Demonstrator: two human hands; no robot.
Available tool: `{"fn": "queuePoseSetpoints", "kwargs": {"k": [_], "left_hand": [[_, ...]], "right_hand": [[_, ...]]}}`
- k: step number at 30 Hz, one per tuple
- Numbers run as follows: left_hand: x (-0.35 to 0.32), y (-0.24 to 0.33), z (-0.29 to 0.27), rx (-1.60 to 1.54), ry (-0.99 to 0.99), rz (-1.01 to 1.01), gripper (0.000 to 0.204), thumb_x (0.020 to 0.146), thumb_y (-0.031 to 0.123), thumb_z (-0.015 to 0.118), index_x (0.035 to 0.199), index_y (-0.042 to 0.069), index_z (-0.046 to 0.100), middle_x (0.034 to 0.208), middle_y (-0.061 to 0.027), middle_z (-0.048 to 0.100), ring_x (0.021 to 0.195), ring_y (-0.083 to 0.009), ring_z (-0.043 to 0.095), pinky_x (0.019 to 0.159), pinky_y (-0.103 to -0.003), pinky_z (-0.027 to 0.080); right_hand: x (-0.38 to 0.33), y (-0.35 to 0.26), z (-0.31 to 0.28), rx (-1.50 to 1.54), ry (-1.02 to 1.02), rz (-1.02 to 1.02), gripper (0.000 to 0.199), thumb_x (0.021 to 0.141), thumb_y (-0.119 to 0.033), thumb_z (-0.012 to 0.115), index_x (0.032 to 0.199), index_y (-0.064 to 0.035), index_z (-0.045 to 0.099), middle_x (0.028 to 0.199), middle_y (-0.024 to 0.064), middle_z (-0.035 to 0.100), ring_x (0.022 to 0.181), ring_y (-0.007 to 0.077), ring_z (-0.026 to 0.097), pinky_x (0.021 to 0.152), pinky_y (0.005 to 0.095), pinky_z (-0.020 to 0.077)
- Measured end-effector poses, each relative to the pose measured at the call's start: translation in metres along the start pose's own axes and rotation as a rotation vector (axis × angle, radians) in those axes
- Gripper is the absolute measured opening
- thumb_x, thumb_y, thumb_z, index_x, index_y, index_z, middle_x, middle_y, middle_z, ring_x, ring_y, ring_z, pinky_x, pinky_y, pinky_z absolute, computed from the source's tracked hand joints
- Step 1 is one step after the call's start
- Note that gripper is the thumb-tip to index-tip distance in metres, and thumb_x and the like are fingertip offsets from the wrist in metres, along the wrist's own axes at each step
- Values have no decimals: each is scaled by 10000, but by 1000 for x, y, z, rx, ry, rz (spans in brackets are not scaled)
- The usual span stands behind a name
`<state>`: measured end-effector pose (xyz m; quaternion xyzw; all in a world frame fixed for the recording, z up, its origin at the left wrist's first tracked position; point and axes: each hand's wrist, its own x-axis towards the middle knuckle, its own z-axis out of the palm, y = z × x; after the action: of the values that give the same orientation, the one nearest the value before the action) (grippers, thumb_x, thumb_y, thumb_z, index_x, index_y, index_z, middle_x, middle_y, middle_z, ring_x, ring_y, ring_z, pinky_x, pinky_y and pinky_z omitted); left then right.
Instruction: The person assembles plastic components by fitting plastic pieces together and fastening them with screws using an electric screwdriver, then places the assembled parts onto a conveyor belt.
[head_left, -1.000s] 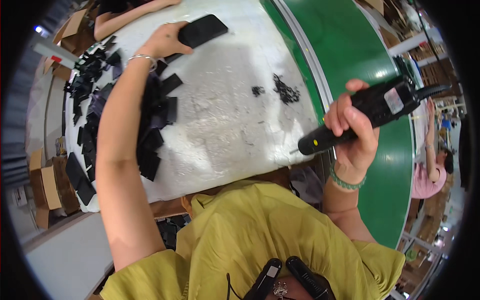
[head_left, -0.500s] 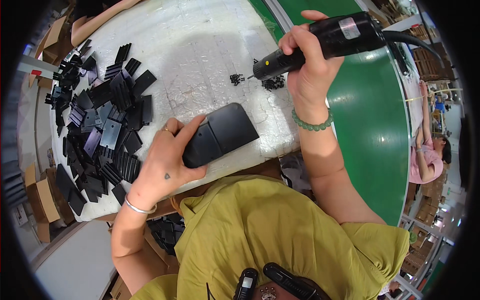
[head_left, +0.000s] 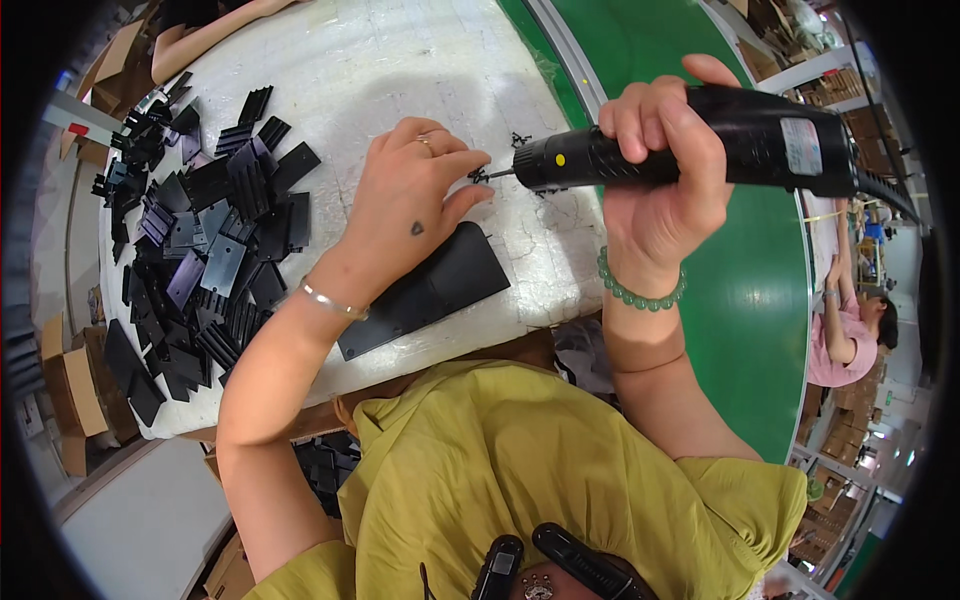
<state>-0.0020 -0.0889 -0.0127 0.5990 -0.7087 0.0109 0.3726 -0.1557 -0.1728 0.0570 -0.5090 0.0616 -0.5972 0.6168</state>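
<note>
My right hand point(head_left: 665, 190) is wrapped round a black electric screwdriver point(head_left: 775, 145) held almost level, its thin bit pointing left. The bit's tip reaches a small cluster of black screws point(head_left: 478, 175) on the white table covering. My left hand point(head_left: 410, 190) is at the same screws, thumb and forefinger apart on either side of the bit's tip; no screw shows clearly between them. Below the left wrist lies a flat black plastic part point(head_left: 440, 285) with one rounded corner, partly covered by that hand and forearm. More screws point(head_left: 520, 140) lie by the screwdriver's nose, partly hidden under it.
A large heap of black plates and ribbed pieces point(head_left: 215, 240) covers the table's left side. Along the right runs a green surface point(head_left: 740, 260) with a metal rail. Another person's arm point(head_left: 215, 40) rests at the far left edge. An open cardboard box point(head_left: 85, 390) stands left.
My left hand has let go of the black plastic part and moved up and right to the screws. The screwdriver has shifted right and slightly down, now lying more level.
</note>
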Motion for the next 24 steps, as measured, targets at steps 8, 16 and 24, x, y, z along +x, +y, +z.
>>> {"fn": "queuePoseSetpoints", "kwargs": {"k": [8, 16, 24], "left_hand": [[2, 13, -8, -143, 86, 38, 98, 698, 72, 701, 774, 43, 648, 736, -53, 614, 803, -244, 567, 683, -337, 457], [-6, 19, -16, -192, 174, 40, 114, 692, 56, 707, 781, 34, 640, 729, -66, 609, 766, -239, 573, 648, -325, 470], [-18, 20, -20, -232, 190, -17, 118, 687, 48, 709, 783, 43, 640, 718, -59, 610, 750, -238, 579, 627, -317, 470]], "right_hand": [[0, -21, 2, 132, -113, -49, 326, 801, -80, 471, 1124, -45, 499, 645, -19, 389, 556, 83, 376, 601, 270, 340], [-6, -32, 1, 200, -344, -96, 381, 792, -92, 490, 1172, -66, 486, 637, -43, 402, 552, 66, 392, 617, 250, 336], [-10, -38, 9, 256, -408, -65, 353, 772, -87, 522, 1123, -63, 492, 622, -58, 413, 552, 56, 412, 618, 244, 349]]}}
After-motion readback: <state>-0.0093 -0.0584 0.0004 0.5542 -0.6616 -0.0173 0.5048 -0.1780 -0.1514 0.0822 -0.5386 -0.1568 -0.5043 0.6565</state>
